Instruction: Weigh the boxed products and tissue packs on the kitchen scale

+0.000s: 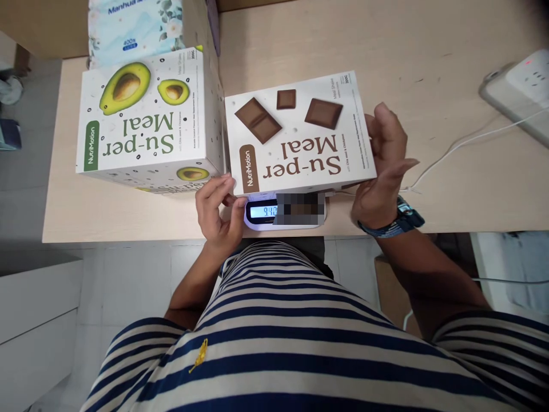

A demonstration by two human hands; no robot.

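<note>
A white box with chocolate pieces printed on it [295, 137] rests on a small white scale [285, 214] at the table's near edge; the scale's lit display shows digits. My left hand [218, 213] pinches the box's near left corner, fingers curled. My right hand [384, 166] presses against the box's right side with fingers closed together along its edge; a watch is on that wrist. A second white box printed with avocados [148, 117] stands just left of the chocolate box, touching or nearly touching it.
A light wooden table [429, 68] holds a tissue pack [128, 26] behind the avocado box, a white power strip [521, 86] at the far right, and a white cable [454, 149] running toward the scale. White drawers [38, 320] stand at lower left.
</note>
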